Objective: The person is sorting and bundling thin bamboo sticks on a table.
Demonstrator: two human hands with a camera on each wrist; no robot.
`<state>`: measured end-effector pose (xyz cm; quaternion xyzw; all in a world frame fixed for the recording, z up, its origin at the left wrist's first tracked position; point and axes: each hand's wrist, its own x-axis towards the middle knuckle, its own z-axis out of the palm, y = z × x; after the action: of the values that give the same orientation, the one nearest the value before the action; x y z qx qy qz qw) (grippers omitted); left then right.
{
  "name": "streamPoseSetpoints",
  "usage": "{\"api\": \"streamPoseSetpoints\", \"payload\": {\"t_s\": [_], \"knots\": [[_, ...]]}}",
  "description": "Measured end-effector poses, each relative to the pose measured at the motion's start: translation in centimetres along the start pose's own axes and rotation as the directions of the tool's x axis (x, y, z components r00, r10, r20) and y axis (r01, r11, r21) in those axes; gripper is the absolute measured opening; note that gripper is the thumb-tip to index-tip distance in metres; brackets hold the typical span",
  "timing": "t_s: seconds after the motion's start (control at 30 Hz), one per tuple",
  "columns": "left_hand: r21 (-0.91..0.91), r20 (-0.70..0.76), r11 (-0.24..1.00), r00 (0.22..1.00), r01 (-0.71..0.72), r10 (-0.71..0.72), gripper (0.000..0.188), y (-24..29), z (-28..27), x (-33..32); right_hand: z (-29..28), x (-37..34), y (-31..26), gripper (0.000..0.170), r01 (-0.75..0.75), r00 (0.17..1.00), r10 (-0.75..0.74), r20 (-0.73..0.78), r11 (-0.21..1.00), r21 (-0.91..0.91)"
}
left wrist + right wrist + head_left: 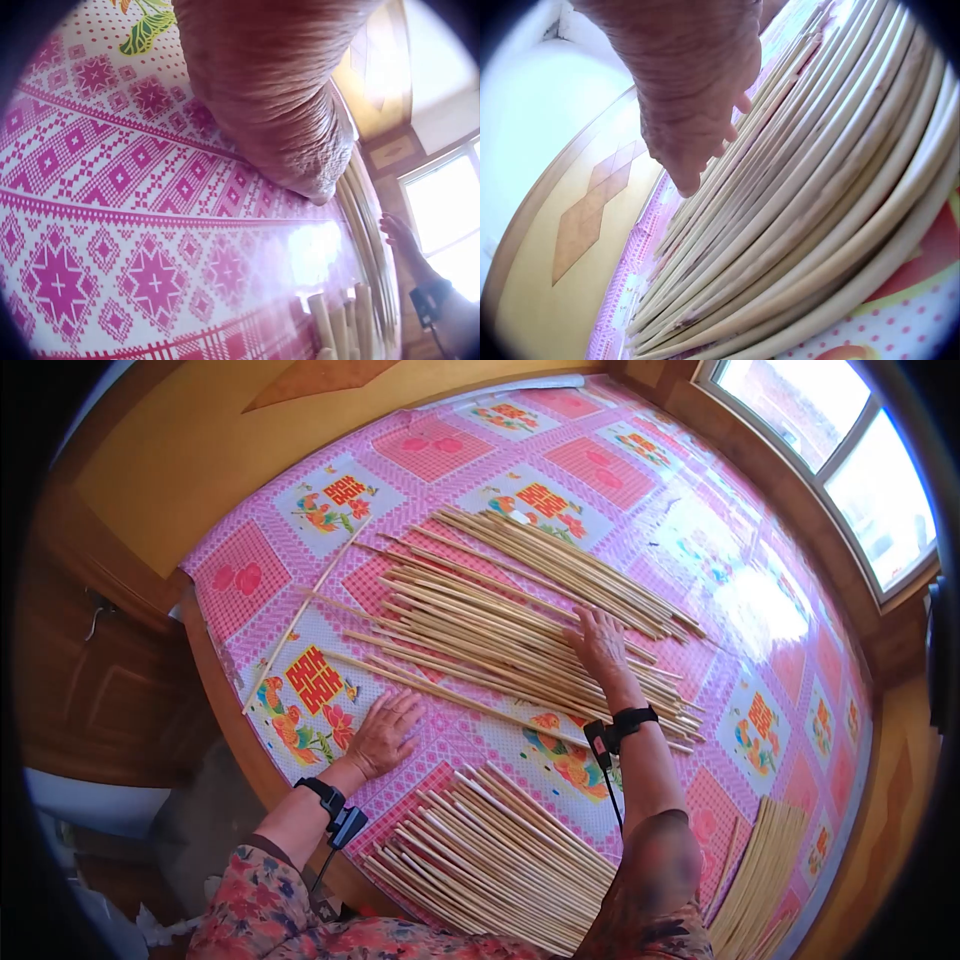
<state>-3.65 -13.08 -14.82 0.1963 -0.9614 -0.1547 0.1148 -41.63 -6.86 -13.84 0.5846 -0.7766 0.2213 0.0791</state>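
Observation:
Pale thin sticks (480,630) lie spread side by side in the middle of the table. My right hand (602,647) rests on them near their right part, fingers extended; in the right wrist view the hand (697,97) is above the sticks (780,202). My left hand (383,737) lies flat on the patterned tablecloth (440,725), just below the sticks' left part, with fingers spread and holding nothing. In the left wrist view the left hand (277,105) covers part of the cloth, its fingers mostly hidden.
Another bundle of sticks (580,575) lies beyond the middle ones. Nearer my body is a further group (490,860), and one more bundle (760,875) sits at the lower right. A single stick (300,622) lies at the left edge. Windows (830,440) are at the upper right.

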Motion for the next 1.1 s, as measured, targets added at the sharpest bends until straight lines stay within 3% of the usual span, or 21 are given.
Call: {"api": "streamPoseSetpoints", "payload": {"t_s": [0.07, 0.2, 0.23, 0.3, 0.4, 0.5, 0.53, 0.6, 0.63, 0.67, 0.73, 0.77, 0.8, 0.83, 0.87, 0.9, 0.93, 0.97, 1.0, 1.07, 1.1], "knots": [[-0.042, 0.002, 0.999, 1.0, 0.017, -0.017, 0.052, 0.1, -0.1, 0.3, 0.8, 0.8, -0.7, 0.043, -0.052, 0.986, 0.052, 0.156, 0.999, -0.005], [0.048, -0.034, 0.996, 0.996, -0.078, 0.08, 0.064, 2.0, -1.0, 4.6, 1.6, 0.8, -3.0, 0.041, -0.022, 0.975, 0.053, 0.214, 0.989, -0.147], [0.109, -0.026, 0.984, 0.99, -0.138, 0.141, 0.069, 2.3, -1.3, 6.3, 1.5, 0.5, -3.4, 0.038, 0.006, 0.986, 0.003, 0.167, 0.999, -0.053], [0.161, -0.013, 0.968, 0.98, -0.192, 0.197, 0.073, 2.4, -0.9, 8.9, 1.3, -0.2, -3.9, 0.038, 0.009, 0.979, -0.001, 0.203, 0.999, -0.036], [0.167, 0.078, 0.97, 0.983, -0.175, 0.164, 0.082, 1.8, 0.4, 12.4, 1.2, -1.2, -3.9, 0.036, 0.017, 0.974, -0.012, 0.227, 1.0, -0.018], [0.288, 0.177, 0.924, 0.962, -0.251, 0.206, 0.085, 1.0, 1.1, 14.9, 0.2, -1.7, -4.4, 0.032, 0.077, 0.964, -0.075, 0.256, 0.997, 0.001], [0.283, 0.183, 0.926, 0.961, -0.252, 0.205, 0.085, 0.8, 1.0, 15.7, -0.2, -1.9, -4.7, 0.032, 0.073, 0.963, -0.071, 0.262, 0.997, 0.003], [0.246, 0.342, 0.931, 0.923, -0.271, 0.178, 0.085, 0.8, 1.1, 17.4, -0.9, -2.6, -5.0, 0.029, 0.113, 0.949, -0.129, 0.288, 0.991, 0.073], [0.199, 0.25, 0.929, 0.933, -0.311, 0.259, 0.072, 0.6, 1.5, 17.7, -1.2, -2.6, -4.8, 0.029, 0.098, 0.948, -0.112, 0.299, 0.993, 0.061], [0.174, 0.259, 0.929, 0.925, -0.326, 0.276, 0.072, 0.5, 1.9, 18.2, -1.3, -2.6, -4.7, 0.027, 0.122, 0.94, -0.13, 0.315, 0.991, 0.047], [0.052, 0.292, 0.95, 0.914, -0.308, 0.281, 0.054, 0.5, 2.4, 19.1, -1.8, -3.5, -5.3, 0.025, 0.113, 0.934, -0.115, 0.339, 0.993, 0.025], [0.067, 0.104, 0.93, 0.93, -0.361, 0.353, 0.038, 0.5, 2.8, 19.0, -2.3, -3.8, -5.7, 0.023, 0.021, 0.987, -0.032, 0.16, 0.998, 0.066], [0.048, 0.104, 0.924, 0.922, -0.38, 0.374, 0.038, 0.8, 2.8, 19.5, -3.0, -4.2, -6.1, 0.02, -0.057, 0.998, 0.06, -0.026, 0.992, 0.116], [0.071, 0.195, 0.94, 0.929, -0.335, 0.316, 0.035, 1.1, 2.4, 20.1, -4.1, -4.9, -6.6, 0.021, -0.098, 0.991, 0.111, -0.07, 0.981, 0.169], [0.101, 0.284, 0.951, 0.925, -0.292, 0.254, 0.032, 1.5, 2.0, 20.6, -4.5, -6.5, -7.2, 0.023, -0.295, 0.954, 0.281, 0.1, 0.838, 0.459], [0.09, 0.27, 0.954, 0.929, -0.286, 0.254, 0.027, 1.7, 2.0, 20.8, -4.7, -8.2, -8.1, 0.024, -0.476, 0.876, 0.379, 0.299, 0.574, 0.667], [0.079, 0.274, 0.948, 0.921, -0.309, 0.277, 0.027, 1.7, 2.0, 20.9, -4.7, -9.7, -9.6, 0.03, -0.604, 0.765, 0.358, 0.535, 0.11, 0.789], [0.058, 0.297, 0.952, 0.915, -0.301, 0.271, 0.027, 1.7, 1.9, 21.1, -4.1, -11.2, -10.5, 0.037, -0.709, 0.611, 0.313, 0.727, -0.192, 0.679], [0.039, 0.318, 0.956, 0.911, -0.292, 0.265, 0.027, 1.7, 1.8, 21.4, -3.5, -12.1, -11.3, 0.044, -0.698, 0.506, 0.243, 0.828, -0.449, 0.558], [0.053, 0.372, 0.955, 0.893, -0.292, 0.252, 0.029, 2.2, 1.7, 21.8, -0.7, -12.7, -11.1, 0.047, -0.502, 0.516, 0.285, 0.808, -0.664, 0.555], [0.02, 0.419, 0.964, 0.878, -0.266, 0.233, 0.031, 2.6, 1.4, 21.7, 0.0, -12.0, -11.2, 0.047, -0.491, 0.519, 0.301, 0.8, -0.661, 0.568]]}}
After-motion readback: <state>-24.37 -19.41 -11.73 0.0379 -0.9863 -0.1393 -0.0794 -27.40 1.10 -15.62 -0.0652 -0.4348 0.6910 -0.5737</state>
